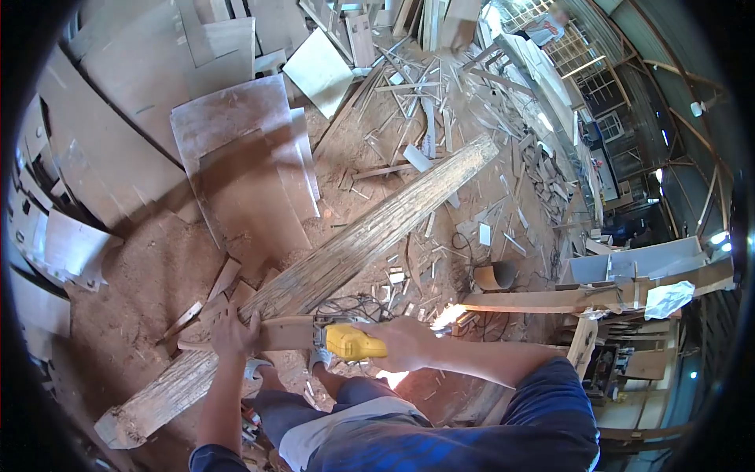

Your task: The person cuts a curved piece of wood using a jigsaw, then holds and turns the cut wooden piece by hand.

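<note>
Tool (355,342) meets board's (287,334) end, right hand (407,343) wrapped round its back; left hand (234,334) over board, likely steadying it across beam (377,224), finger grip impossible to tell! Cables (354,306) tangle nearby; scraps (484,234) litter floor (149,287), likely hampering footing.

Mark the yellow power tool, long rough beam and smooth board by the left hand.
Yellow power tool (354,343): head view, yellow housing.
Long rough beam (321,271): head view, upper face, mid-length.
Smooth board (285,334): head view, face beside the tool.
</note>
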`<action>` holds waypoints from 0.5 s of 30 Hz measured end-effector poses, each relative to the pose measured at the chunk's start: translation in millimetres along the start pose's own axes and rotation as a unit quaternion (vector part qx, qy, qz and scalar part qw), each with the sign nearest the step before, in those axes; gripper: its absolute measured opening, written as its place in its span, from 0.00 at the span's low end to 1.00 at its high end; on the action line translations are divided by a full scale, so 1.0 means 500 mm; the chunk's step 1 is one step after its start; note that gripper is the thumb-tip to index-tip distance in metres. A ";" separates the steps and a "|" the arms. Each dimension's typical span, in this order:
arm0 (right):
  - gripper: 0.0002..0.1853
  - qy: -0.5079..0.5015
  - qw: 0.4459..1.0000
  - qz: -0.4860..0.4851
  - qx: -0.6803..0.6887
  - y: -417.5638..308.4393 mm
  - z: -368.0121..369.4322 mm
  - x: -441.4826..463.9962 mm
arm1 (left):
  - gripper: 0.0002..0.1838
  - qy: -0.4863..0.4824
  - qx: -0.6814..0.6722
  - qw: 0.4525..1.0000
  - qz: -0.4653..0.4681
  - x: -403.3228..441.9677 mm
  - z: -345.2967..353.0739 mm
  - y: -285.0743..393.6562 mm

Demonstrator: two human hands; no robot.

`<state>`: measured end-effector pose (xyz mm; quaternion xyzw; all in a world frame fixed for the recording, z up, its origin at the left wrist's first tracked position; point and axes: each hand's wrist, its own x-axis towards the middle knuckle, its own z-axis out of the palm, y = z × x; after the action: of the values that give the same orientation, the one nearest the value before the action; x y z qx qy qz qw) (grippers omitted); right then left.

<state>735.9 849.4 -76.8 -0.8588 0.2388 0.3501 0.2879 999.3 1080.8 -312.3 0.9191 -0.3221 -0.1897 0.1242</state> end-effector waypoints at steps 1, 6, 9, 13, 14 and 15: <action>0.50 0.027 0.999 -0.015 0.010 0.014 0.020 0.004 | 0.40 0.001 0.005 1.000 0.002 -0.001 -0.004 0.004; 0.50 0.061 0.997 -0.039 0.033 0.025 0.035 0.006 | 0.40 0.016 0.010 1.000 0.014 -0.008 -0.006 0.003; 0.50 0.047 0.998 -0.033 0.037 0.025 0.027 0.009 | 0.40 0.048 0.007 0.997 0.056 0.006 0.009 -0.007; 0.48 0.032 0.999 -0.036 0.014 0.010 0.005 0.002 | 0.40 0.042 -0.031 0.997 0.050 0.009 0.040 -0.020; 0.48 0.038 0.998 -0.055 0.009 0.009 0.006 0.004 | 0.40 0.036 -0.040 0.998 0.031 0.007 0.026 -0.019; 0.47 0.047 0.996 -0.071 0.003 0.010 0.007 0.011 | 0.39 -0.001 -0.032 0.999 0.006 0.010 0.000 -0.005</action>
<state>734.8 847.1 -84.3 -0.8883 0.1914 0.2871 0.3029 1004.3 1079.2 -314.5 0.9127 -0.3212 -0.1997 0.1544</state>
